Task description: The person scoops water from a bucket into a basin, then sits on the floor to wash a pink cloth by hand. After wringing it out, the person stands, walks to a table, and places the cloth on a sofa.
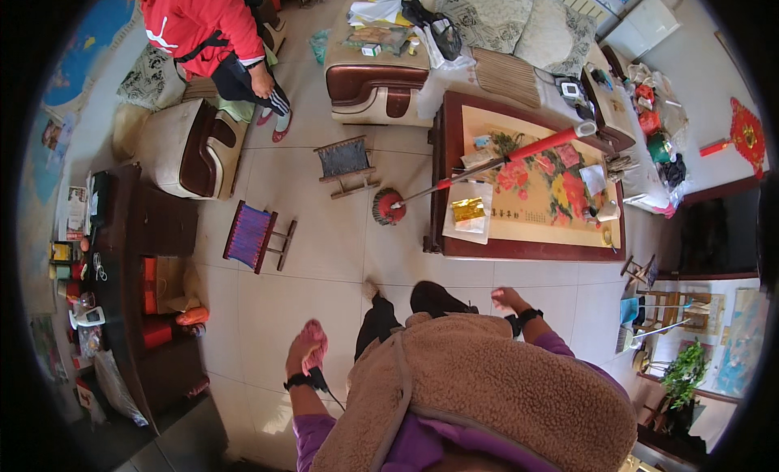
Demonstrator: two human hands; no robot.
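My left hand (299, 354), low and left of my legs, grips a crumpled pink cloth (314, 339). To the right of my body hangs my right hand (510, 300), its fingers loosely curled; no object shows in it, but the inside of the palm is hidden. Ahead of me a mop with a round red head (389, 206) rests on the tiled floor. Its red and silver handle (481, 169) leans over the edge of a low wooden table (535, 251). A gold packet (468, 210) lies on white paper on that table, above a flower picture.
Two folding stools, one purple-blue (248, 237) and one dark grey (344, 159), stand on the floor ahead. A person in a red top (201, 28) stands by an armchair (182, 146). A dark cabinet (164, 229) lines the left; a cluttered sofa (377, 76) is beyond.
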